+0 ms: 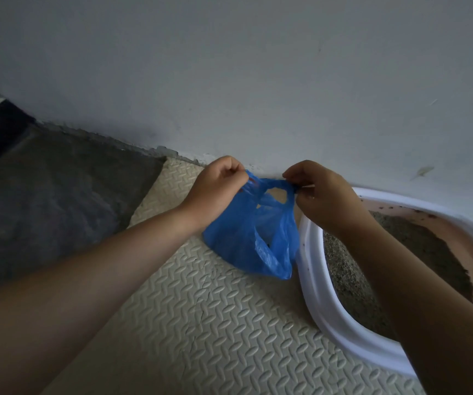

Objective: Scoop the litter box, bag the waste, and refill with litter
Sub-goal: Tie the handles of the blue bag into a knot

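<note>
Litter box, white-rimmed and pinkish inside, sits on the foam mat against the wall. Its grey litter lies banked to one side, leaving part of the bottom bare, so the refill looks not yet done. Just left of the box a thin blue bag sags onto the mat as if lightly loaded. Left hand and right hand each pinch a handle with curled fingers, drawing the handles apart; bagging seems close to done, probably at the tying.
</note>
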`<state>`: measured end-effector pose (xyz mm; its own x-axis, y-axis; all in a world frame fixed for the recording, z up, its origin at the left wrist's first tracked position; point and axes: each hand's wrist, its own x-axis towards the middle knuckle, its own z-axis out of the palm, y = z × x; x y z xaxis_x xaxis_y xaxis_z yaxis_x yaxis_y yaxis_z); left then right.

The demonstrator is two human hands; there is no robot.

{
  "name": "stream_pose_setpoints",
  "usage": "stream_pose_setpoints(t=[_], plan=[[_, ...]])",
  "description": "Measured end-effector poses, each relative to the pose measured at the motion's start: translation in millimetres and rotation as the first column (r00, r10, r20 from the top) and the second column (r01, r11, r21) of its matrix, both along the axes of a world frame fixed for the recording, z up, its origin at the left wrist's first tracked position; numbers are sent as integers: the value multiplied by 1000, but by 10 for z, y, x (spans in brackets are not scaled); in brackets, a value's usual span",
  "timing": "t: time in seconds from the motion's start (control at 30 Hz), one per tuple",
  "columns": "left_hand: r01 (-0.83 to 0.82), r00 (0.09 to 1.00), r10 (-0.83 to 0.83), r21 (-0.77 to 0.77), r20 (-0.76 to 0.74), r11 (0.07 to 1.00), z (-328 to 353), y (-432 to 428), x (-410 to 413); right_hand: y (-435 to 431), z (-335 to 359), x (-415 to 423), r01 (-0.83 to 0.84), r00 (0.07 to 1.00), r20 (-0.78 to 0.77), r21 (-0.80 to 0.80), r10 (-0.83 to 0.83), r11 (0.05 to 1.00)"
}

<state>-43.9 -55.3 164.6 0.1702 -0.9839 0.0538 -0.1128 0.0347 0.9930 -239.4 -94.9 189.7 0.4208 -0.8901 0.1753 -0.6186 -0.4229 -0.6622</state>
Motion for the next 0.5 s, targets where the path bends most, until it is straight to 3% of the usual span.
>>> stream_pose_setpoints(t=[0.1, 0.33, 0.5], plan=[[35, 999, -35, -1, 13, 999, 53, 4, 22, -4, -27, -16, 6, 996, -93, -109, -16, 994], [126, 919, -98, -51, 381, 991, -18, -21, 213, 23, -22, -113, 113, 971, -190, -173, -145, 978], [113, 874, -105, 12, 475, 994, -184, -45, 614, -3, 9, -209, 144, 951, -240, -217, -195, 966]])
